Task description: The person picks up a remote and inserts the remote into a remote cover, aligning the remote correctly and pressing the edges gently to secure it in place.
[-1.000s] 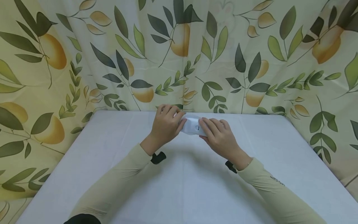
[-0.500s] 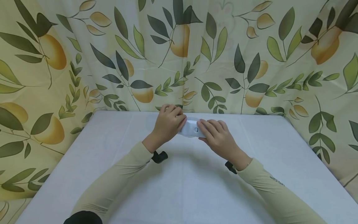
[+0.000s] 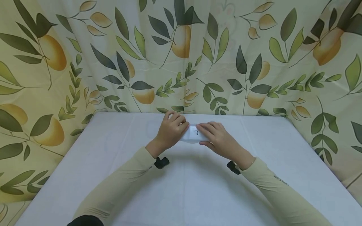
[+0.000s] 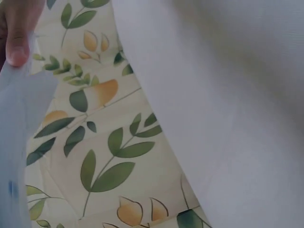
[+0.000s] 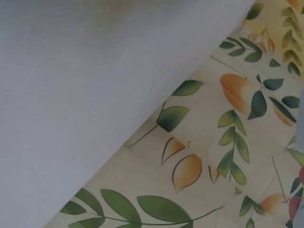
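Note:
Between both hands, in the head view, is a white packet [image 3: 193, 134] with a small dark mark on its face. The left hand [image 3: 171, 131] pinches its left end, thumb towards the middle. At its right end the right hand [image 3: 219, 138] grips with fingers over the top and thumb below. The left wrist view shows fingers [image 4: 18, 50] on a whitish translucent sheet [image 4: 19, 109] at the left edge. In the right wrist view neither hand shows; only a pale sliver with a red and dark print [image 5: 297, 199] appears at the right edge.
A white-covered table [image 3: 181, 188] spreads beneath the forearms, its far edge just behind the hands. Behind it hangs a curtain [image 3: 113, 62] with fruit and leaf print. Black straps with small dark devices sit at both wrists.
Both hands have come slightly nearer the table's front with the packet between them. The right hand's fingers have shifted a little to the left over the packet.

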Tool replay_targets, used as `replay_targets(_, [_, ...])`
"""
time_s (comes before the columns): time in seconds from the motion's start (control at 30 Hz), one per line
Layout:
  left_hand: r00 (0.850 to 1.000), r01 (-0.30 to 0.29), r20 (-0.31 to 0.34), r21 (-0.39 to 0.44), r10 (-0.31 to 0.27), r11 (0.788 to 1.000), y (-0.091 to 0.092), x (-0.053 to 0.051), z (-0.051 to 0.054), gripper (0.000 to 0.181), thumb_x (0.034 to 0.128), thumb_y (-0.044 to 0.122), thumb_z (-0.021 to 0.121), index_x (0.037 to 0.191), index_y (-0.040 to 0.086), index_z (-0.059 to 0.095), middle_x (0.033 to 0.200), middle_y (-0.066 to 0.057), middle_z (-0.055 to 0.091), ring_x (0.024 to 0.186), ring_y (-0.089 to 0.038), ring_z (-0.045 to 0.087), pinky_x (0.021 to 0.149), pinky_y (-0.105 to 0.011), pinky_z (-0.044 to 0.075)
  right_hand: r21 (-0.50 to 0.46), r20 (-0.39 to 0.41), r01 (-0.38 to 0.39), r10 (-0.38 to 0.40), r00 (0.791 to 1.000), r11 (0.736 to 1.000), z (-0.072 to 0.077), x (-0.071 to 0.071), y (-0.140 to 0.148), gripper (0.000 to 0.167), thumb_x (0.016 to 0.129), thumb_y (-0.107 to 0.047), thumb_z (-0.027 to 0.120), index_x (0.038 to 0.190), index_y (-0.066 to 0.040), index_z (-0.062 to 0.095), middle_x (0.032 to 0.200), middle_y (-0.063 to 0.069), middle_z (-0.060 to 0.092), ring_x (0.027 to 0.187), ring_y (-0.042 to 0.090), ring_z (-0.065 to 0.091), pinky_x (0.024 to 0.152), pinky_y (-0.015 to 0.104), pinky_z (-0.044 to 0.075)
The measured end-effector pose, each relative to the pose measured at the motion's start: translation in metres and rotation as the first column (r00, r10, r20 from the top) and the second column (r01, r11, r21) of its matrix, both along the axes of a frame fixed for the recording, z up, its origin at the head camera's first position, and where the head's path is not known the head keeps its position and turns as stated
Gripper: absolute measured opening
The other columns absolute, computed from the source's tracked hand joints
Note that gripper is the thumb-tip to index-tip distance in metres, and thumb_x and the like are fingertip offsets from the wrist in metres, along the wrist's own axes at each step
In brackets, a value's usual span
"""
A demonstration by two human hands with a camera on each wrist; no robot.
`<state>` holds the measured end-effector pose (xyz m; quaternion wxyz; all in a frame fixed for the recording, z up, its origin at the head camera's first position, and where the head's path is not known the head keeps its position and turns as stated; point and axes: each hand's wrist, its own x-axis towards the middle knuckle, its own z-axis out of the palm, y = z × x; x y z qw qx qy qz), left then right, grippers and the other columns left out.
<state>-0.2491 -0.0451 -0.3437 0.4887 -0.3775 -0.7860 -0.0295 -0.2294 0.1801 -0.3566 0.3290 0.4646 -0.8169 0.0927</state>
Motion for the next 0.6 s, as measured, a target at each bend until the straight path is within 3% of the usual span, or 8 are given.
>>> replay_targets(0.1, [0.996, -0.014, 0.085, -0.001, 0.014, 1.0, -0.002, 0.001, -0.005, 0.006, 0.0821, 0.016, 0.071, 0.079, 0.013, 0.075, 0.079, 0.001, 0.064, 0.083, -0.016, 0.058, 0.087, -0.037, 0.044, 0.06, 0.0, 0.036, -0.036, 0.999, 0.998, -0.001, 0.0, 0.0, 0.058, 0.079, -0.027, 0.073, 0.127, 0.001, 0.054, 0.115, 0.015, 0.062, 0.103, 0.032, 0.056, 0.084, 0.044, 0.047])
replay_targets(0.23, [0.978, -0.05, 0.204, 0.032, 0.043, 0.998, -0.006, 0.005, -0.009, 0.01, 0.0851, 0.02, 0.068, 0.088, 0.014, 0.074, 0.085, 0.0, 0.065, 0.088, -0.018, 0.059, 0.088, -0.04, 0.044, 0.124, -0.094, 0.107, -0.096, 0.991, 0.986, -0.002, 0.0, 0.001, 0.064, 0.072, -0.027, 0.078, 0.126, 0.0, 0.055, 0.115, 0.014, 0.063, 0.101, 0.031, 0.058, 0.082, 0.042, 0.048])
replay_targets(0.4, [0.971, -0.101, 0.222, 0.056, 0.086, 0.993, -0.012, 0.011, -0.009, 0.023, 0.0834, 0.028, 0.07, 0.1, 0.013, 0.07, 0.094, -0.004, 0.065, 0.092, -0.022, 0.058, 0.087, -0.041, 0.044, 0.098, -0.12, 0.136, -0.124, 0.985, 0.986, 0.002, -0.002, 0.006, 0.065, 0.07, -0.026, 0.08, 0.125, 0.0, 0.056, 0.114, 0.016, 0.064, 0.1, 0.033, 0.059, 0.081, 0.043, 0.048])
replay_targets(0.6, [0.973, -0.097, 0.217, 0.07, 0.079, 0.993, -0.015, 0.01, -0.007, 0.019, 0.0825, 0.028, 0.07, 0.094, 0.013, 0.07, 0.093, -0.004, 0.065, 0.091, -0.022, 0.057, 0.086, -0.041, 0.043, 0.105, -0.15, 0.106, -0.089, 0.985, 0.989, 0.006, -0.002, 0.007, 0.068, 0.068, -0.028, 0.081, 0.125, -0.001, 0.056, 0.114, 0.014, 0.065, 0.1, 0.032, 0.06, 0.08, 0.044, 0.048])
